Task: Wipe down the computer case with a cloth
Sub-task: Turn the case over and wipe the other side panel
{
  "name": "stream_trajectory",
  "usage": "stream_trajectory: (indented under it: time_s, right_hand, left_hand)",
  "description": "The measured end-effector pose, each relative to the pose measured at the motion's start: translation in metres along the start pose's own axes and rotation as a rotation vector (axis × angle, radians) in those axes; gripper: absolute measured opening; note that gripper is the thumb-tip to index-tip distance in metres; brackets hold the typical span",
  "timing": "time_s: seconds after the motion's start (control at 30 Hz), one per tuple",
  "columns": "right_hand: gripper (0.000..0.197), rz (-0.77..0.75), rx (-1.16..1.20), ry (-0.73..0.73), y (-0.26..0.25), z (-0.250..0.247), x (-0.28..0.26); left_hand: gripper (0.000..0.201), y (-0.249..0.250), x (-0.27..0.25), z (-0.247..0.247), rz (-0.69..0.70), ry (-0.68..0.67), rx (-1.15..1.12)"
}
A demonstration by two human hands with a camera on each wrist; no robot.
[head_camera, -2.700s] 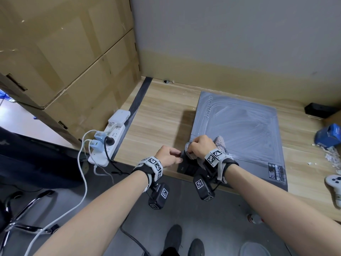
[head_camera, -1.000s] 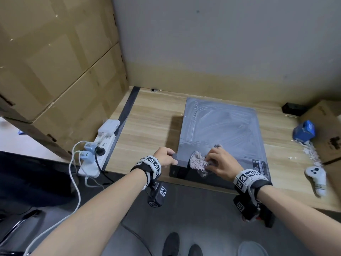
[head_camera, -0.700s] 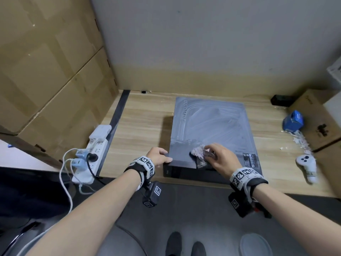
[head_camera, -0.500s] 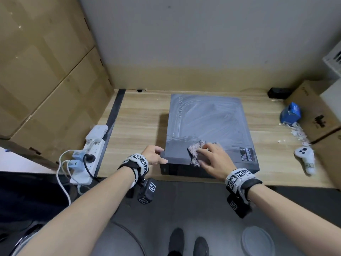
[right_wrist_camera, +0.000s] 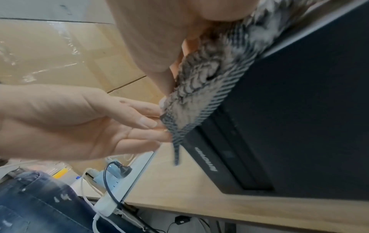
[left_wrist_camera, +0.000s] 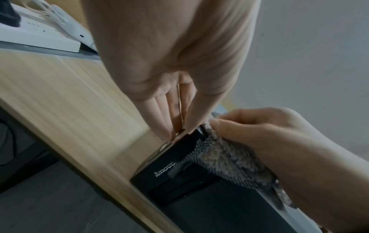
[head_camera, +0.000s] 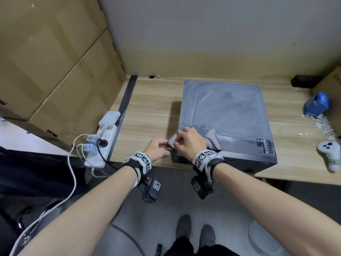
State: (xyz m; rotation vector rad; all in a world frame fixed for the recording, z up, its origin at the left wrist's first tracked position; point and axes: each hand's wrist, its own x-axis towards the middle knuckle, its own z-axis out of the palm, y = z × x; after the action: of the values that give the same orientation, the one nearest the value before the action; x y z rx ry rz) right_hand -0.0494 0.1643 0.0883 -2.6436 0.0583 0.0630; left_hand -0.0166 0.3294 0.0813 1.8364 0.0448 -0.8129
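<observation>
Desk (head_camera: 151, 111) of light wood carries the computer case (head_camera: 225, 115), which lies flat on its side with its black front panel at the near desk edge. The upper panel is grey and streaked with wipe marks.

Cardboard boxes (head_camera: 48, 58) stand to the left of the desk. A white power strip (head_camera: 103, 141) with several plugs lies at the left desk edge, left of the grip. A blue carton (head_camera: 316, 105) and a white game controller (head_camera: 330, 154) lie well apart from the grip, on the right side of the desk.

Cloth (head_camera: 211, 139), grey-beige with a woven pattern, lies over the near left corner of the case. One part spreads on the upper panel just right of the grip; another part hangs down over the front panel, as the left wrist view shows.

Right hand (head_camera: 188, 143) has its fingers curled round the cloth at the case corner and holds it there. Left hand (head_camera: 156, 150) is just beside the right hand, to its left. Its thumb and fingertips (right_wrist_camera: 147, 123) meet at the loose left edge of the cloth. In the right wrist view the fingers are nearly straight; whether they actually pinch the cloth or only touch it cannot be told.
</observation>
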Motion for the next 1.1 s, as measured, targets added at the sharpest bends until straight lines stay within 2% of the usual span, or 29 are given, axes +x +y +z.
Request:
stream_trajectory:
  time_s: [0.1,0.2,0.37,0.57,0.7,0.77,0.9,1.1]
  right_hand:
    - [0.009,0.014,0.031,-0.04,-0.005,-0.002,0.008]
    - [0.007,0.04,0.043,-0.027,0.02,-0.012,0.004]
    - [0.015,0.073,-0.012,0.19,0.097,-0.033,-0.031]
    - [0.009,0.18,-0.133,0.398,0.153,-0.051,-0.077]
    - [0.014,0.255,-0.164,0.474,0.173,-0.06,-0.095]
    - [0.028,0.29,-0.139,0.465,0.179,-0.057,-0.102]
    - [0.045,0.314,-0.221,0.351,0.163,-0.038,-0.1]
    - [0.055,0.142,-0.317,0.161,0.097,-0.025,-0.063]
  left_hand:
    - [0.042,-0.003,0.0,0.002,-0.04,0.025,-0.034]
    - [0.04,0.002,0.003,0.003,-0.067,0.065,-0.029]
    - [0.032,0.016,0.013,0.008,-0.038,0.126,0.024]
    - [0.062,0.027,0.028,0.026,-0.024,0.099,0.268]
    - [0.067,0.027,0.033,0.028,-0.041,0.127,0.319]
    - [0.065,0.027,0.035,0.028,-0.048,0.143,0.34]
    - [0.064,0.026,0.043,0.028,-0.095,0.161,0.329]
    - [0.063,0.022,0.054,0.03,-0.154,0.163,0.302]
